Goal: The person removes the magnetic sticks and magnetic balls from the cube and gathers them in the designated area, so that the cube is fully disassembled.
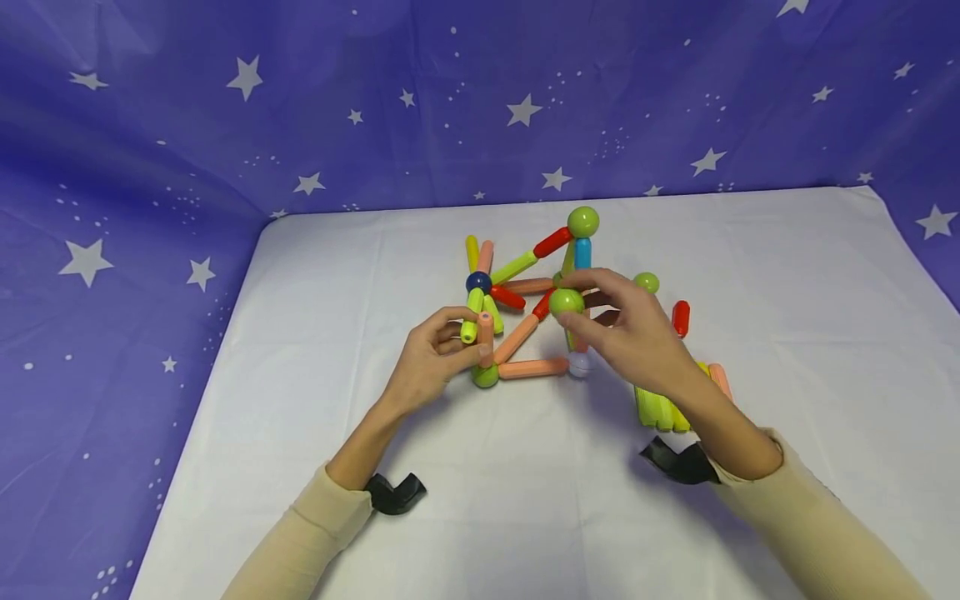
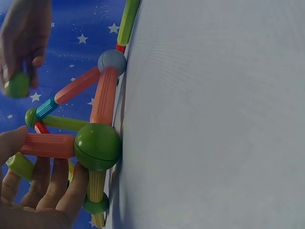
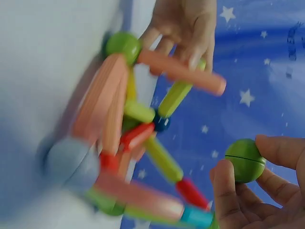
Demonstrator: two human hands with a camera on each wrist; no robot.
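Observation:
Several coloured rods and balls are joined into a frame on the table. My left hand pinches an upright salmon rod, which stands on a green ball at the frame's near left corner; the rod's top end is bare. A lime rod lies by the same fingers in the left wrist view. My right hand holds a loose green ball between thumb and fingers, above the pale ball at the near right corner. A dark blue ball joins several rods at the back left.
Right of the frame lie another green ball, a short red rod and a group of lime, yellow and salmon rods, partly under my right forearm. The frame's highest green ball tops a blue rod. A starry purple cloth hangs behind the white table.

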